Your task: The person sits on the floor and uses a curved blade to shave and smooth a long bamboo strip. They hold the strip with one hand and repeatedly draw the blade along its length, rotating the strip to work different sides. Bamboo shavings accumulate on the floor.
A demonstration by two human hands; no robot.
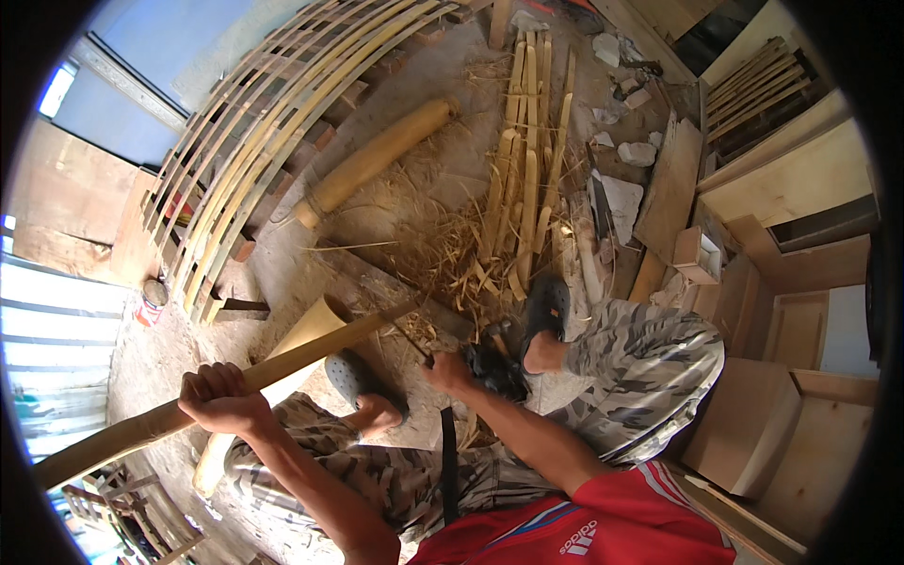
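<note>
A long pale wooden pole (311, 348) runs slantwise from the lower left to the middle of the head view. My left hand (224, 397) is wrapped round it, palm over the wood. My right hand (447, 372) is closed on the handle of a narrow-bladed knife (405, 337). Its thin blade reaches up to the pole's far end and looks to touch it. Under the pole, near my left shoe, lies a thick light-coloured log (306, 334), partly covered by it. The pole's near end passes out toward the left rim.
Wood shavings (424, 247) litter the floor ahead, beside a bundle of split strips (523, 141). A peeled log (377, 165) lies farther left. Long strips (282, 104) rest across bricks at the far left. Boards and wooden boxes (697, 254) stand along the right.
</note>
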